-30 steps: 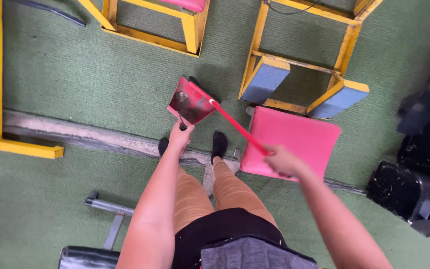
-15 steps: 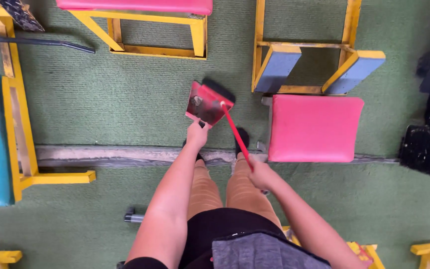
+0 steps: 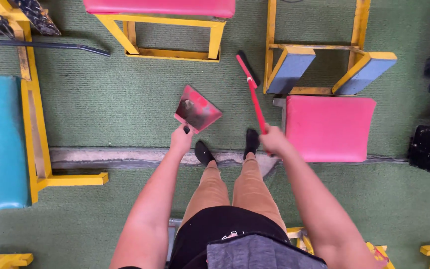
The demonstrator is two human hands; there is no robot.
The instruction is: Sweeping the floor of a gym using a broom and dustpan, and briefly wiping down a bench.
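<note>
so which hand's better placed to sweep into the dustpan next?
Right hand, probably: it grips the red broom handle, head out on the carpet beyond the dustpan. Left hand holds the dustpan.

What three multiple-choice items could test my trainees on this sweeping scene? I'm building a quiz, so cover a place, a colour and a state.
1. Where is the dustpan?
A. On the pink seat pad
B. On the green carpet ahead of the feet
C. On the teal bench

2. What colour is the broom handle?
A. Red
B. Blue
C. Yellow

3. What is the left hand doing?
A. Hanging free
B. Resting on a knee
C. Gripping the dustpan's handle

Answers:
1 B, the pan lies on green carpet between the yellow frames.
2 A, the stick in the right hand is red.
3 C, the fingers close on the pan's near end.
</note>
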